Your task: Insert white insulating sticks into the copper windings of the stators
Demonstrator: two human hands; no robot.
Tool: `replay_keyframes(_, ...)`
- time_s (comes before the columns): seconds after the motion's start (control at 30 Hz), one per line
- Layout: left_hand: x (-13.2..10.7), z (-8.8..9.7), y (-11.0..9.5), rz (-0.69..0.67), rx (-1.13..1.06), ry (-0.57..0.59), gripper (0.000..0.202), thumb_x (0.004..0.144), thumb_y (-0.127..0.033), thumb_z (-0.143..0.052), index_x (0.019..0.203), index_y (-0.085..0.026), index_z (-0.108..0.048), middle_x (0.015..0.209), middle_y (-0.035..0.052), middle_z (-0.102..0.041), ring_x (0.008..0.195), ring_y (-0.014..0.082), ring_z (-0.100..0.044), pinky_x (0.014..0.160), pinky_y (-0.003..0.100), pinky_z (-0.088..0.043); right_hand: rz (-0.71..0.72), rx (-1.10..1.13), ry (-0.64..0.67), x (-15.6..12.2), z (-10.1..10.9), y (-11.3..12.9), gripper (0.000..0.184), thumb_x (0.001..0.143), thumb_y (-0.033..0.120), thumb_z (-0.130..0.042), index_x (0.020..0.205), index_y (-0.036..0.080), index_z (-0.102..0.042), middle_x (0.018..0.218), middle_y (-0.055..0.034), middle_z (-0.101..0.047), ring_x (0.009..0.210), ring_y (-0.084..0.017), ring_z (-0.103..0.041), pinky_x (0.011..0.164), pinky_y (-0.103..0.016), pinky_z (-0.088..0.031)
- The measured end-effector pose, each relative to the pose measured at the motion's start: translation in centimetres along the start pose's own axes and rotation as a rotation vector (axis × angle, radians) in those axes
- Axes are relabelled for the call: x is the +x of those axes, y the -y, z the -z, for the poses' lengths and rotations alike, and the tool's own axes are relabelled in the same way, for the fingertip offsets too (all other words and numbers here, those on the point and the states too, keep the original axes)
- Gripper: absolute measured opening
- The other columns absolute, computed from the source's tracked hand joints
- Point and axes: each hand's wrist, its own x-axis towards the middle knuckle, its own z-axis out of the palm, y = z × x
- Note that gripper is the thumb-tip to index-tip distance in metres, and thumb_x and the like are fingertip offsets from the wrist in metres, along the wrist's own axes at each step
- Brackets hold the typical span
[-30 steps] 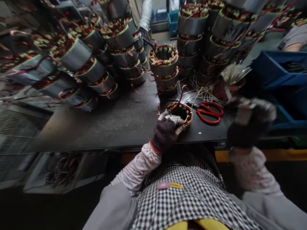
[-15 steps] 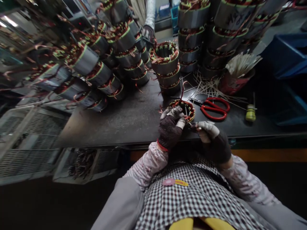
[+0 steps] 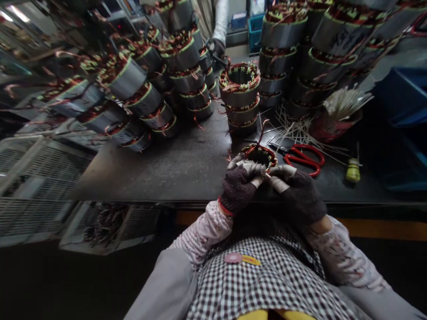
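Observation:
A motor stator [image 3: 274,156] with copper windings and pale slot liners stands at the table's front edge, its open ring facing up. My left hand [image 3: 238,184], in a dark glove with wrapped fingertips, is closed on the near left side of its rim. My right hand [image 3: 300,193], gloved alike, pinches at the near right of the rim, its fingertips close to the left ones. A small pale bit shows between them, too small to name. Red-handled scissors [image 3: 305,159] lie just right of the stator. A reddish wire bundle [image 3: 262,132] sticks up from its far side.
Stacked stators [image 3: 242,95] stand behind, with taller stacks left [image 3: 153,118] and right [image 3: 283,55]. Thin pale sticks [image 3: 293,129] lie near a red container [image 3: 333,126] full of them. A yellow-handled tool [image 3: 352,171] and blue bins [image 3: 400,100] are at right. Another person's gloved hand [image 3: 218,46] is behind.
My right hand has moved left and up to the stator's rim, meeting my left fingers. My left hand stays at the rim. The whole view has shifted slightly.

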Motion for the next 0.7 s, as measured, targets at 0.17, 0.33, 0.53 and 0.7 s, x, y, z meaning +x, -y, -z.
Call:
replay_keyframes(0.17, 0.1, 0.2, -0.3, 0.028, 0.009, 0.036, 0.007, 0.103, -0.025, -0.085, 0.096, -0.026, -0.084, 0.097, -0.0013, -0.089, 0.102, 0.0232, -0.084, 0.131, 0.06, -0.057, 0.135, 0.042, -0.08, -1.0, 0.0, -0.5, 0.01, 0.105, 0.036, -0.082, 0.108, 0.028, -0.085, 0.102, -0.0044, -0.087, 0.09, -0.024, -0.082, 0.088, -0.042, -0.07)
replay_keyframes(0.33, -0.1, 0.2, -0.2, 0.033, -0.05, 0.023, 0.004, 0.101, -0.023, -0.086, 0.104, -0.026, -0.086, 0.105, 0.0002, -0.091, 0.108, 0.0244, -0.085, 0.131, 0.06, -0.056, 0.145, -0.122, -0.02, 0.0, -0.1, -0.9, 0.015, 0.107, 0.038, -0.077, 0.111, 0.027, -0.086, 0.102, -0.0063, -0.088, 0.091, -0.026, -0.084, 0.086, -0.043, -0.071)
replay_keyframes(0.53, 0.1, 0.7, -0.3, -0.002, -0.088, 0.043, 0.005, 0.102, -0.026, -0.087, 0.107, -0.027, -0.087, 0.105, 0.0003, -0.091, 0.105, 0.0241, -0.085, 0.131, 0.058, -0.055, 0.467, -0.307, -0.07, 1.0, 0.1, -0.4, 0.015, 0.11, 0.029, -0.072, 0.112, 0.026, -0.086, 0.116, -0.0103, -0.088, 0.112, -0.031, -0.084, 0.101, -0.051, -0.07)
replay_keyframes(0.7, 0.1, 0.9, -0.5, -0.001, -0.117, 0.082, 0.009, 0.108, -0.031, -0.081, 0.112, -0.027, -0.089, 0.11, 0.0013, -0.092, 0.108, 0.0245, -0.084, 0.13, 0.057, -0.055, 0.503, -0.181, -0.082, 0.5, 0.3, 0.9, 0.005, 0.106, 0.027, -0.079, 0.106, 0.027, -0.084, 0.122, -0.0093, -0.085, 0.12, -0.031, -0.08, 0.104, -0.052, -0.07)
